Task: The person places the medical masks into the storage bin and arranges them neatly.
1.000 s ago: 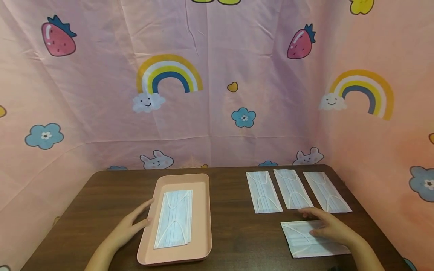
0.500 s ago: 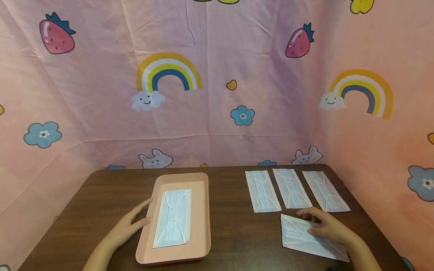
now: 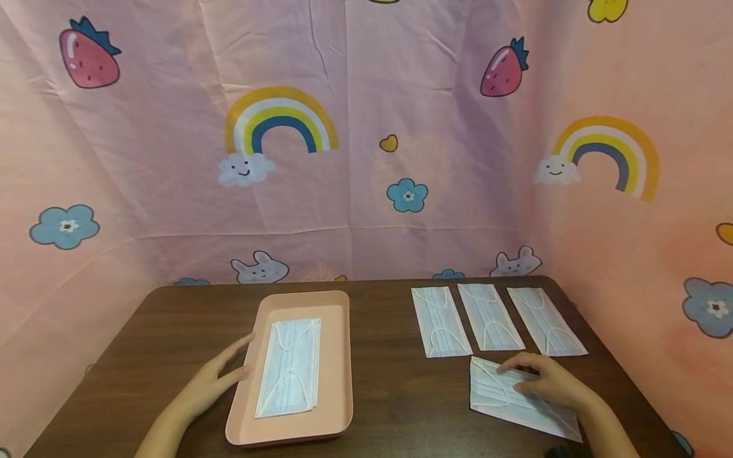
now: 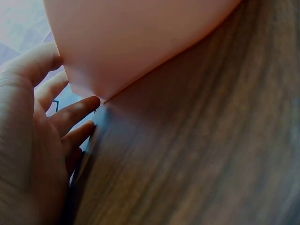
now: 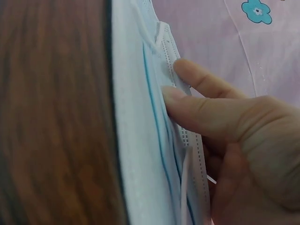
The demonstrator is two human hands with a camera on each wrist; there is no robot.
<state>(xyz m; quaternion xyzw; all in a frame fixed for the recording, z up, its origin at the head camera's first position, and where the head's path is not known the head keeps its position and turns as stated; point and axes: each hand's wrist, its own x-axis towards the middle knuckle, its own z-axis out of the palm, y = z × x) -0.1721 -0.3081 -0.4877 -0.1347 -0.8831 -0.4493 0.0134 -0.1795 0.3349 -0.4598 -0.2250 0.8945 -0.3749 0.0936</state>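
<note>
My left hand (image 3: 209, 385) rests along the left side of a shallow pink tray (image 3: 338, 381), its thumb and fingers spread against the rim. In the left wrist view, the fingertips (image 4: 91, 102) touch the tray's outer wall. Inside the tray lies a small stack of pale blue face masks (image 3: 289, 369), ear loops on top. At the right, my right hand (image 3: 552, 381) pinches another face mask (image 3: 498, 397) by its far long edge. The thumb (image 5: 176, 96) lies on the mask's pleated face in the right wrist view; the fingers behind the mask are partly hidden.
Three more face masks (image 3: 441, 321) lie in a row at the table's back right, just beyond my right hand. The dark wooden table (image 3: 401, 394) shows between tray and masks. Patterned pink cloth (image 3: 366, 242) hangs around its back and sides.
The mask under my right hand has turned and tilted, its left end shifting away from me, and the thumb and fingers now pinch it. My left hand stays at the tray.
</note>
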